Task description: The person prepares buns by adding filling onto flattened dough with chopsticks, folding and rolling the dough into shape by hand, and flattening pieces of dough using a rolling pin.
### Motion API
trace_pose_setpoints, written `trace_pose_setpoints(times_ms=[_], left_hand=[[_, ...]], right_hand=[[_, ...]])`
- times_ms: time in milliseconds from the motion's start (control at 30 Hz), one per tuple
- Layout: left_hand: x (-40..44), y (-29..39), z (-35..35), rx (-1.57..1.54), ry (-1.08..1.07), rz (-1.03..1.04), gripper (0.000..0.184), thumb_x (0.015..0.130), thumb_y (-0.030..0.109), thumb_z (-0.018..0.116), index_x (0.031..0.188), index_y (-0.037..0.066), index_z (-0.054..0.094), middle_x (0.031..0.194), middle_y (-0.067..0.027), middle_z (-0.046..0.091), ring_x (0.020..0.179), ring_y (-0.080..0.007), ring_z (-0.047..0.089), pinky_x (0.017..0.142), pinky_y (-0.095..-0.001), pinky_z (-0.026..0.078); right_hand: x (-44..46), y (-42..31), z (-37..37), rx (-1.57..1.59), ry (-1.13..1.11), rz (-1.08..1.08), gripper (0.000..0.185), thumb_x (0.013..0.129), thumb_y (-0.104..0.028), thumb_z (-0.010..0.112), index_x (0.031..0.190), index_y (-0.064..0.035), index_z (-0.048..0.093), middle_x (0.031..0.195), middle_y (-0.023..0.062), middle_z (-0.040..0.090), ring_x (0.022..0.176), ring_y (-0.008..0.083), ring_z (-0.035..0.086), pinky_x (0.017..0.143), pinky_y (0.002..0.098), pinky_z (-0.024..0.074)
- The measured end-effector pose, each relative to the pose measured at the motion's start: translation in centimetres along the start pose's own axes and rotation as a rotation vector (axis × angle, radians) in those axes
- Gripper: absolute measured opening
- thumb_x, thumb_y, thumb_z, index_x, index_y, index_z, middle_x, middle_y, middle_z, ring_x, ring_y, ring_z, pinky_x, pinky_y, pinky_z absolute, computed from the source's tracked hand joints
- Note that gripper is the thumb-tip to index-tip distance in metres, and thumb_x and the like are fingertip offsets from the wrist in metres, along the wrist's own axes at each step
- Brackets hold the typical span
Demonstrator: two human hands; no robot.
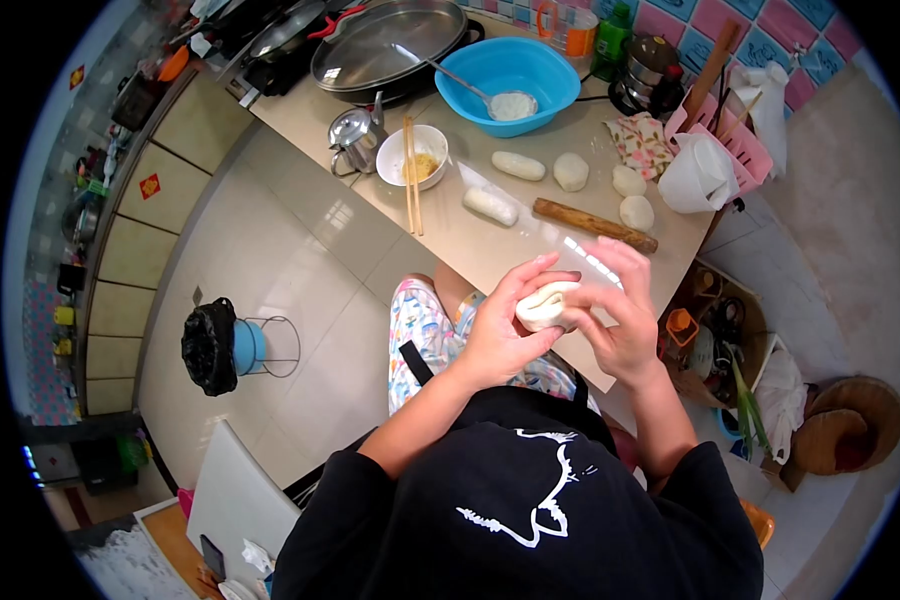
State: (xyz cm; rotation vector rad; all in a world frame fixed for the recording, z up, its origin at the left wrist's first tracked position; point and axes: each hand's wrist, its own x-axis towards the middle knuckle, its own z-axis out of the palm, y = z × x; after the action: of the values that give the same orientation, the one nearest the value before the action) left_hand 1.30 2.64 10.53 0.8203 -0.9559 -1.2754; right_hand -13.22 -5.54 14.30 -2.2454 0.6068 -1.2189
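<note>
Between my two hands, above the table's near edge, is a folded piece of white dough (pixel 545 305). My left hand (pixel 505 330) curls around its left side, thumb below and fingers above. From the right, my right hand (pixel 618 315) presses its fingers and thumb against the dough. Just beyond lies a wooden rolling pin (pixel 595 225). Two dough logs, one of them (pixel 491 206) nearer to me, and several round dough balls (pixel 570 172) rest on the table (pixel 450 250).
A white bowl (pixel 432 140) with chopsticks (pixel 412 190) across it stands beside a metal teapot (pixel 357 138). Behind are a blue basin (pixel 460 92) with a ladle of flour and a large lidded pan (pixel 385 45). A pink basket (pixel 755 155) sits at the right.
</note>
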Motion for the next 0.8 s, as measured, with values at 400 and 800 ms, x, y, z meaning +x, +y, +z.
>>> trace_pose_setpoints(times_ms=[400,800], left_hand=[[1.1,1.3,0.1,0.306,-0.077,0.019,0.081,0.077,-0.011,0.06,0.146,0.006,0.021,0.129,-0.0151,0.051,0.115,-0.0183,0.052,0.091,-0.0295,0.047],[0.9,-0.1,0.9,0.139,0.047,-0.19,0.068,0.077,-0.006,0.07,0.138,0.003,0.039,0.12,-0.0103,0.058,0.11,-0.015,0.055,0.09,-0.0277,0.047]], right_hand=[[-0.6,1.6,-0.8,0.022,-0.113,-0.07,0.026,0.061,-0.003,0.078,0.085,-0.0081,0.068,0.088,0.0037,0.063,0.092,0.0277,0.053,0.087,0.0415,0.0413],[-0.5,0.6,-1.0,0.095,-0.04,0.115,0.025,0.063,-0.006,0.077,0.087,-0.0049,0.07,0.089,0.0052,0.057,0.089,0.0243,0.05,0.078,0.0348,0.0424]])
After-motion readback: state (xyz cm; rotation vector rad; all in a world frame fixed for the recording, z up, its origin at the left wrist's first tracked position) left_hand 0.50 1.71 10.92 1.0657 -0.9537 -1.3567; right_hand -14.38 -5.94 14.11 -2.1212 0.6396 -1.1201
